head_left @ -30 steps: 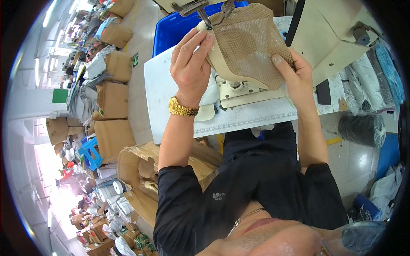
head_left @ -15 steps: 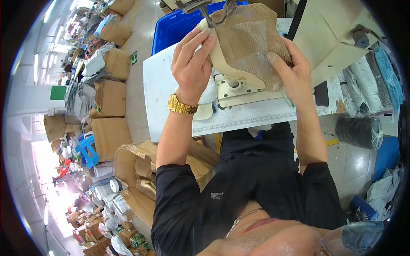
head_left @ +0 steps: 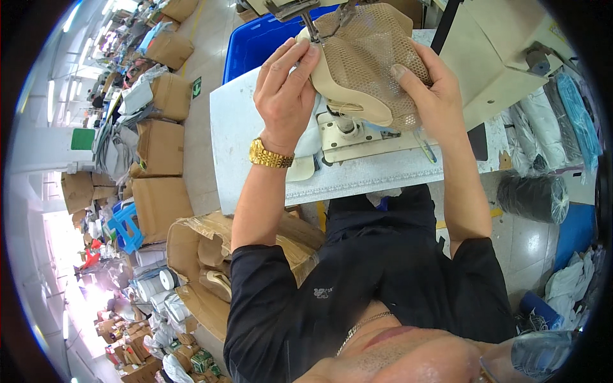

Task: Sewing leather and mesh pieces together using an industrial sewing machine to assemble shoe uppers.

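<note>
A beige mesh piece with a smooth cream edge band point(head_left: 354, 96) lies over the post of a sewing machine, its top edge under the needle and presser foot point(head_left: 313, 32). My left hand point(head_left: 284, 96), with a gold watch on the wrist, pinches the band's left edge right beside the foot. My right hand point(head_left: 437, 92) grips the mesh's right side, thumb on top and fingers tucked underneath, partly hidden. Below the piece, the machine's post base point(head_left: 348, 137) shows on the white table point(head_left: 255, 147).
Behind the table stands a blue bin point(head_left: 246, 48). The cream machine body point(head_left: 491, 64) rises at the right. An open cardboard box point(head_left: 185, 255) sits below the table's left side. Wrapped rolls point(head_left: 536, 195) and bagged material point(head_left: 546, 121) are at the right.
The mesh piece has turned and shifted slightly under the foot, uncovering more of the post base. My right hand has moved a little up and left with it; my left hand stays beside the foot.
</note>
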The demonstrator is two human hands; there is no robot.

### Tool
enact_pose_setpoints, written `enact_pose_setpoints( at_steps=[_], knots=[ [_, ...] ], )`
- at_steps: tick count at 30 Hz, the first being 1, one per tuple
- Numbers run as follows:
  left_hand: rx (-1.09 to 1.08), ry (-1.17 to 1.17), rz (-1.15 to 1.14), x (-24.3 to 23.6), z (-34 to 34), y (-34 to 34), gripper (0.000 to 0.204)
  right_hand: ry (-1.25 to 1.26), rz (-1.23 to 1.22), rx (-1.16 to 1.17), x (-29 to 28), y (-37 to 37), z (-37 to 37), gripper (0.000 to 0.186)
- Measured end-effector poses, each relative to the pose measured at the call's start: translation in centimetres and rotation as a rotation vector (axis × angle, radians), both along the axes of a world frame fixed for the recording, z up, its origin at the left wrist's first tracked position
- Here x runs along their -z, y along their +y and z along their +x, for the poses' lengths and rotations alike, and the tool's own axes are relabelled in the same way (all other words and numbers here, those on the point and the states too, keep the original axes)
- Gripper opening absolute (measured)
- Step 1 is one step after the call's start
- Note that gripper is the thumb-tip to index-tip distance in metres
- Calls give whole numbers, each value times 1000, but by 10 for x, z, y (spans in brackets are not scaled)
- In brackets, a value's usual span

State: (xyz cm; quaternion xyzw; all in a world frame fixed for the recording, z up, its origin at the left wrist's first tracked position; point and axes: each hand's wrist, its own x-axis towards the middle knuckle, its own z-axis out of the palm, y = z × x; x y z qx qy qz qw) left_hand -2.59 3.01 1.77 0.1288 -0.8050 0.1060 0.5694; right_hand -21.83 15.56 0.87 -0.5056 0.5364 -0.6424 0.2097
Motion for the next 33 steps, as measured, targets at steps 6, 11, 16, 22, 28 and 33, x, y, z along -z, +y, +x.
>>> enact_pose_setpoints(
  at_steps=[6, 11, 16, 22, 28, 33],
  knots=[
    [-17, -8, -9, 6, 5, 9, 29, 8, -3, -2, -4, -7, 0, 46],
    [18, 6, -1, 6, 3, 6, 30, 31, 24, -6, -9, -10, -3, 45],
    [25, 7, -10, 4, 3, 0, 30, 107, 32, 46, -21, -7, 1, 45],
    [31, 1, -10, 4, 3, 10, 28, 859, -334, 182, -34, 3, 9, 38],
    [78, -24, 7, 10, 5, 12, 26, 613, -172, -12, -14, -4, 16, 31],
    [55, -21, -10, 12, 5, 4, 27, 538, -243, -22, -12, -17, 16, 31]
  ],
)
